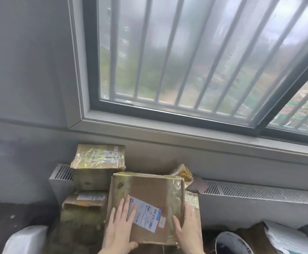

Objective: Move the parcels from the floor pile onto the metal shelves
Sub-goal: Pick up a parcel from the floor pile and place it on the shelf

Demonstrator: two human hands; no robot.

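While both hands rest on it, the box (pixel 150 202), a taped cardboard parcel with a white label (pixel 146 214), sits atop the parcel pile below the window (pixel 186 57). The left hand (pixel 119 230) lies flat on the box's top near its front left corner, fingers straight and slightly spread, fingertips over the label's left edge, thumb along the front edge. The right hand (pixel 188 228) clasps the front right corner, fingers down the right side, thumb on top. A second box (pixel 98 162) stands behind and to the left, against the wall and over the radiator (pixel 259 192); a smaller parcel (pixel 87 198) lies beneath it. A yellow packet (pixel 183 173) pokes up behind the box's rear right corner. A white bag (pixel 27 239) lies at lower left, papers (pixel 285 239) at lower right.
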